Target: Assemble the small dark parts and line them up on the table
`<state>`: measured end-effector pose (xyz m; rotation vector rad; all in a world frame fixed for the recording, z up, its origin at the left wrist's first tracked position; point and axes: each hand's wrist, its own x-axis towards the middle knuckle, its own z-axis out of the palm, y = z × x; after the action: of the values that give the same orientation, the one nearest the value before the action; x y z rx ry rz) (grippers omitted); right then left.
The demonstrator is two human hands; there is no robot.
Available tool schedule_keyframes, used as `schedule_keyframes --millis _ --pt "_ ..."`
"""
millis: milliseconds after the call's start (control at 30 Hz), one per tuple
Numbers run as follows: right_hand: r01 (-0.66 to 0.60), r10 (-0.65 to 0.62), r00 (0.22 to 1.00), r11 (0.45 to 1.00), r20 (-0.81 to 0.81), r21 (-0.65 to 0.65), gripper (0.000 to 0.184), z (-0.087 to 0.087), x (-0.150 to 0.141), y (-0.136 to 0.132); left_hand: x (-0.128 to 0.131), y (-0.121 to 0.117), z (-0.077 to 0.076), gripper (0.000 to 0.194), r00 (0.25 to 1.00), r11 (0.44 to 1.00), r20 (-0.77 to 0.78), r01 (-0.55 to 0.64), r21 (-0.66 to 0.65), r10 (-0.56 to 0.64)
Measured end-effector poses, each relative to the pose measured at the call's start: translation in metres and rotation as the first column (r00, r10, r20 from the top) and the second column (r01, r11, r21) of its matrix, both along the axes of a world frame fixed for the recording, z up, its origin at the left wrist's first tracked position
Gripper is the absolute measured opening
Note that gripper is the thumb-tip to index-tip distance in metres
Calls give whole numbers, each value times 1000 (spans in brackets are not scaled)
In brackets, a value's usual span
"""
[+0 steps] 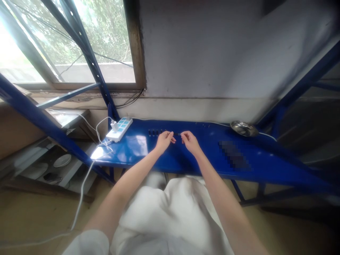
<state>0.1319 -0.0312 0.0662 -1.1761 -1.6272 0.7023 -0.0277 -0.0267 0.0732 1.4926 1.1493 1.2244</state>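
Observation:
My left hand (164,139) and my right hand (189,140) meet over the middle of a blue metal shelf (202,159). Both are pinched on the ends of a small thin dark thing (177,134) held between them; it is too small to name. Just left of my left hand a row of small dark pieces (155,132) stands on the shelf. My white-clothed lap shows below the shelf's front edge.
A white power strip (119,129) with a plugged-in charger and white cable lies at the shelf's left end. A metal dish (243,128) sits at the right rear. Blue frame struts cross on both sides; a window is at upper left, a wall behind.

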Motion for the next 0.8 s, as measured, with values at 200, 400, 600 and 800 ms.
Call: schedule_keyframes --millis 200,400,600,800 --pt "-81 85 983 996 164 -29 22 5 7 2 -3 0 1 27 1000 1000 -21 0 -16 -1" --pt "-10 -24 954 994 299 111 20 3 23 10 -11 1 0 27 995 995 34 -97 -12 97" --pt "-26 12 971 998 239 55 23 9 15 7 -8 1 -4 26 998 993 19 57 -107 -55" --pt "-149 152 947 988 281 -32 21 14 -4 2 -3 3 -6 32 993 990 58 110 -86 -105"
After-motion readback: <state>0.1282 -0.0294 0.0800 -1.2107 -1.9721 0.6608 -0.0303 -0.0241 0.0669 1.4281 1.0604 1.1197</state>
